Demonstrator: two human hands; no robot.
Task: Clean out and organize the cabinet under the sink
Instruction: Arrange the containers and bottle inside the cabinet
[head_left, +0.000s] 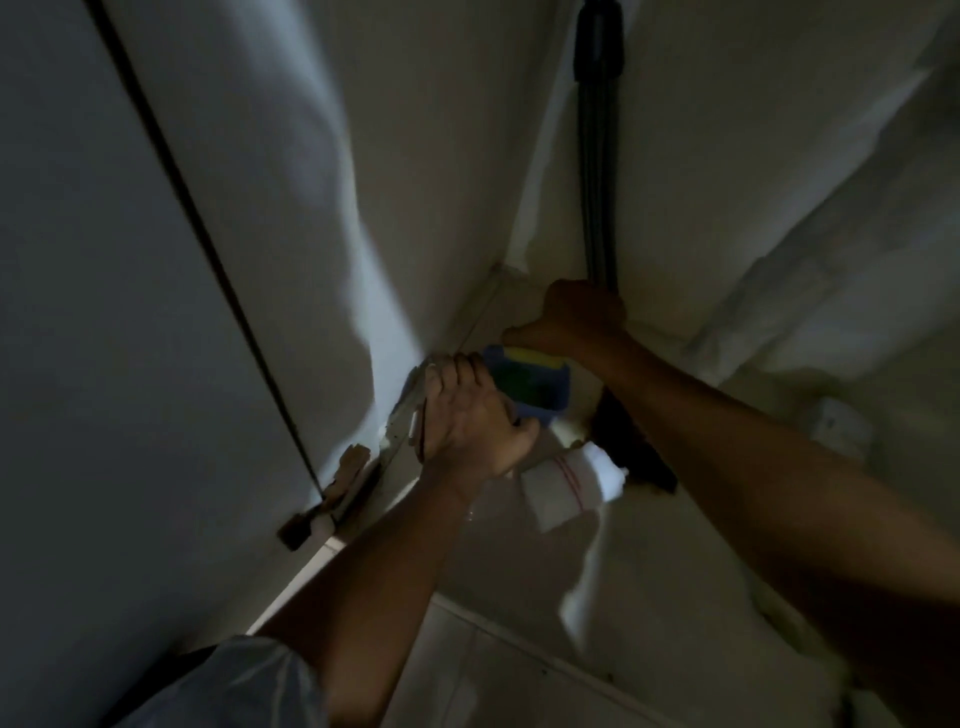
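Head view, dim and somewhat blurred, looks down into a white cabinet (270, 218) whose left wall carries a dark vertical seam and, low down, chipped and broken edging (349, 470). Both bare forearms reach in from the bottom of the frame toward the far corner. Left hand (475, 415) lies low against the left wall near the damaged edge, its grip curled together over the near end of a blue box (530, 387) that has a yellow strip on top; how firmly it clamps the box I cannot tell. Right hand (579, 319) sits just behind the box, its grip wrapped closed around a dark pole (597, 171) that runs up the back corner to the top of the frame. Below that hand a dark bristled head (631, 447), seemingly the pole's lower end, rests on the cabinet floor (649, 571). Just beside it, under the left wrist, lies a white bottle (563, 486) with thin red lines on its label, tipped on its side. Pale sheeting (810, 260) drapes down the right wall. A light sleeve (244, 686) shows at the lower left
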